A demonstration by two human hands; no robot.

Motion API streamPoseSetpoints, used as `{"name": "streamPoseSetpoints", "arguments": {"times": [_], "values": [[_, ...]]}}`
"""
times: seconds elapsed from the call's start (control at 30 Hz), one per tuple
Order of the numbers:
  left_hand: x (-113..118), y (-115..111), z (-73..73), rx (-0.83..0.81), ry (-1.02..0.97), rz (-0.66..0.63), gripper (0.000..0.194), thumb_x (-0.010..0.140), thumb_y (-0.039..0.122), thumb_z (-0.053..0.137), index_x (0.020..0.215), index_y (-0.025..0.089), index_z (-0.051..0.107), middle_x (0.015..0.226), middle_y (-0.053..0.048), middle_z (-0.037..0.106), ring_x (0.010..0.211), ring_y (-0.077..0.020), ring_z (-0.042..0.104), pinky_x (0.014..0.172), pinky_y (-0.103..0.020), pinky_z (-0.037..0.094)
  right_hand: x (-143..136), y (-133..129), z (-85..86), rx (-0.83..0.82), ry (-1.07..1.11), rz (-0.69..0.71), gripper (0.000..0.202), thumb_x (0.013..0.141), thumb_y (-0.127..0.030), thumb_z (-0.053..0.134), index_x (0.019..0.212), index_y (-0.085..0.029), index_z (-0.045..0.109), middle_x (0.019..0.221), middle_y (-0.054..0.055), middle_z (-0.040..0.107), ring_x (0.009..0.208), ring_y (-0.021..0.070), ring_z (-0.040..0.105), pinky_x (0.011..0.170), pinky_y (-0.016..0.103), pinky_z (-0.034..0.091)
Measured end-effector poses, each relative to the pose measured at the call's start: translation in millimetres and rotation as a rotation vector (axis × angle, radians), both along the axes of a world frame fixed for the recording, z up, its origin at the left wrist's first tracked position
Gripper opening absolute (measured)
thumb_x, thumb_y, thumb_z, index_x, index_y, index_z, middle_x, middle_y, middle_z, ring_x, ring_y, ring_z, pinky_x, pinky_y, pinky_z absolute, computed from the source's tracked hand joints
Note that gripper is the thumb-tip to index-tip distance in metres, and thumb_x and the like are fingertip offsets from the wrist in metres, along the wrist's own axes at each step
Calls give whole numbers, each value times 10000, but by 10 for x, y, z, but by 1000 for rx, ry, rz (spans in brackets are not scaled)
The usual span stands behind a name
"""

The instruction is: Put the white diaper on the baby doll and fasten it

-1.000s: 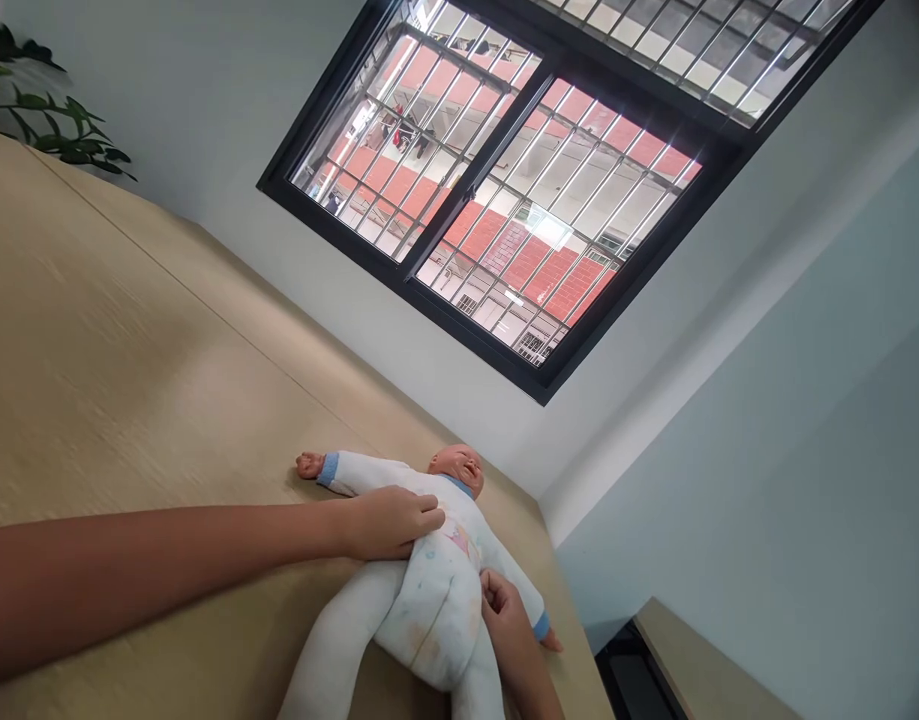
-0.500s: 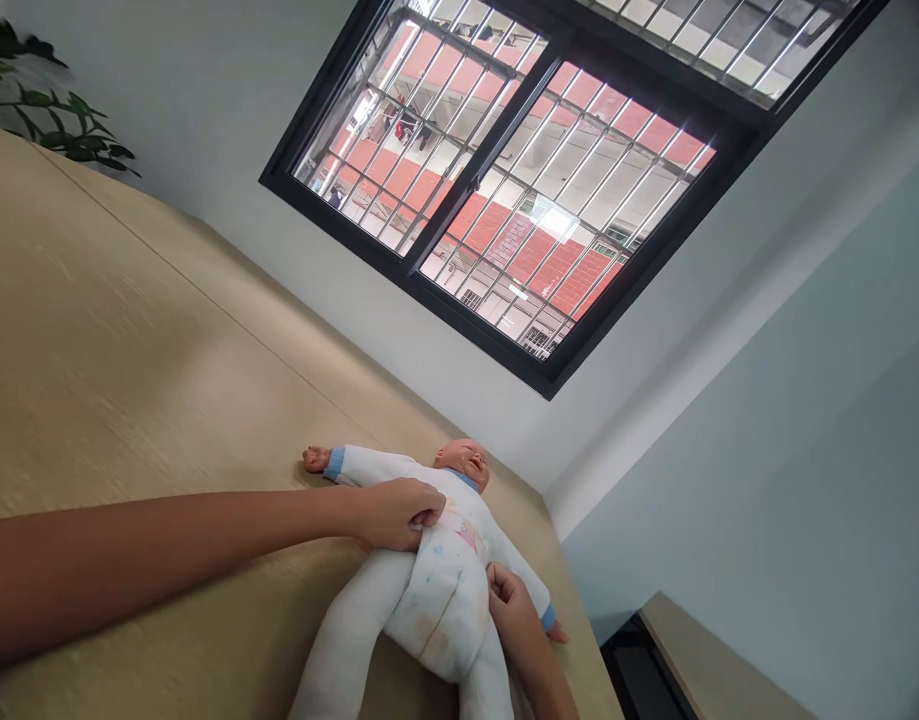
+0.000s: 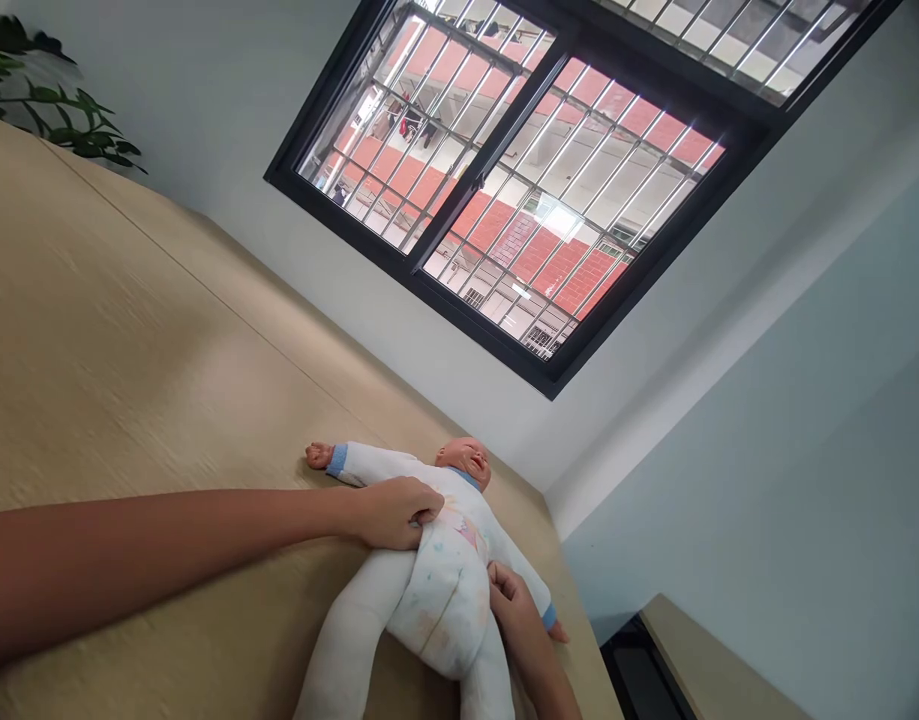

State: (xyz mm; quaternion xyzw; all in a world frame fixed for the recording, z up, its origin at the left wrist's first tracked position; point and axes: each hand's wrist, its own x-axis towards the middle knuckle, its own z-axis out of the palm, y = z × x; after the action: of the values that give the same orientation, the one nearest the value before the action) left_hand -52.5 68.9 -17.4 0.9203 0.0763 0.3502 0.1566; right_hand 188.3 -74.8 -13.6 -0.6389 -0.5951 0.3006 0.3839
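Note:
A baby doll point(image 3: 440, 580) in a white suit with blue cuffs lies on its back on a light wooden table point(image 3: 129, 380), head toward the window. My left hand point(image 3: 394, 512) pinches the suit fabric at the doll's chest. On the doll's other side, my right hand point(image 3: 511, 598) grips the suit at the waist. The doll's arms are spread out and its legs point toward me.
A green plant point(image 3: 50, 110) stands at the table's far left corner. A barred black-framed window point(image 3: 519, 170) is in the wall behind. The table edge drops off at the right, with a lower wooden surface point(image 3: 699, 670) beyond it.
My left hand has gone from resting flat on the doll's chest to pinching the fabric. The view has shifted slightly; the doll has barely moved.

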Motion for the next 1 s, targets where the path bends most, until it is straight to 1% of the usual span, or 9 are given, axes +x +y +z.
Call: {"name": "streamPoseSetpoints", "arguments": {"times": [0.13,0.3,0.5,0.67,0.83,1.0], "values": [[3,4,-15,-4,-14,9,207,655,106,570,697,205,393,651,7,463,594,-143,392,550,-316,263,4,-10,12,-32,66,19,351,750,-431,632,658,-227,361,645,-60,289,651,123,223,592,269,202],[8,21,-44,20,-32,12,233,662,100,587,692,204,381,653,10,471,583,-133,384,545,-307,268,13,-1,-3,-14,46,8,364,750,-436,638,653,-228,357,647,-59,286,655,124,220,592,267,205],[3,43,-82,24,-24,28,182,701,125,589,710,202,424,659,10,484,589,-138,397,562,-313,270,-28,-19,34,-22,11,-6,353,763,-451,617,654,-229,364,649,-56,296,656,129,239,594,266,217],[-27,-2,-34,2,-9,46,132,720,140,578,719,197,459,658,4,483,588,-145,399,564,-321,255,-48,-8,54,-26,-15,-9,387,760,-501,610,640,-237,353,627,-62,292,630,127,228,580,267,203],[-42,-38,23,-18,10,36,182,712,136,573,712,204,404,661,13,474,601,-141,389,566,-312,256,-37,4,52,-17,-18,-11,389,740,-495,614,625,-240,344,611,-66,287,618,124,229,570,264,200],[-32,-15,7,-45,30,28,205,704,136,557,708,207,365,674,19,469,621,-139,380,587,-307,262,-25,19,44,-21,-31,-28,384,719,-493,616,618,-239,347,598,-73,280,612,117,221,568,263,193]]}}
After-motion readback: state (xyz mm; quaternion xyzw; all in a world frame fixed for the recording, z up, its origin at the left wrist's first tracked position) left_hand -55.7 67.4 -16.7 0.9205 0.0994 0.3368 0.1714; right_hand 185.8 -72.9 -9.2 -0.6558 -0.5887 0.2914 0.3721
